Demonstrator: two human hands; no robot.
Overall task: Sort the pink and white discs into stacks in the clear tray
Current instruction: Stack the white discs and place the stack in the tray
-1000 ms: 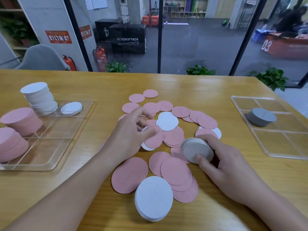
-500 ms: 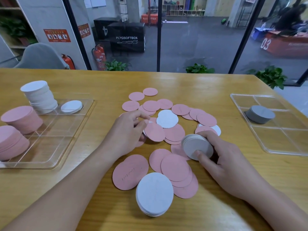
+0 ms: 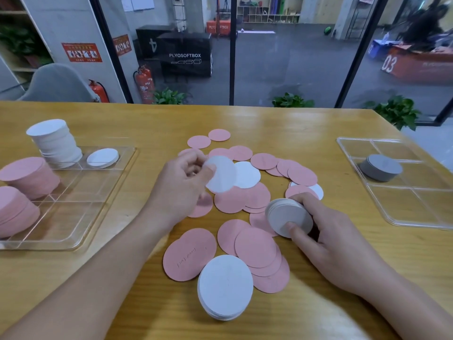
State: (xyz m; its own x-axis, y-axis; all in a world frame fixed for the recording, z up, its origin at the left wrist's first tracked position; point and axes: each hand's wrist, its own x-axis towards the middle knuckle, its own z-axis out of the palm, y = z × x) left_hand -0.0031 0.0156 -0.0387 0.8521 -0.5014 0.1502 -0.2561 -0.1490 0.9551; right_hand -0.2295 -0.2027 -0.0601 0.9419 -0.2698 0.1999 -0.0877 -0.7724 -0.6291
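We observe the left hand (image 3: 181, 187) pinching one thin white round disc (image 3: 220, 174), lifted over the loose pink round discs (image 3: 242, 197) at the wooden surface (image 3: 282, 126) centre. The right hand (image 3: 335, 241) grips a small white disc stack (image 3: 289, 217). The clear plastic tray (image 3: 81, 209) sits at nine o'clock.

A black box (image 3: 186, 55) beyond the glass reads "PLYOSOFTBOX"; a red-orange box (image 3: 416, 67) at right reads "03".
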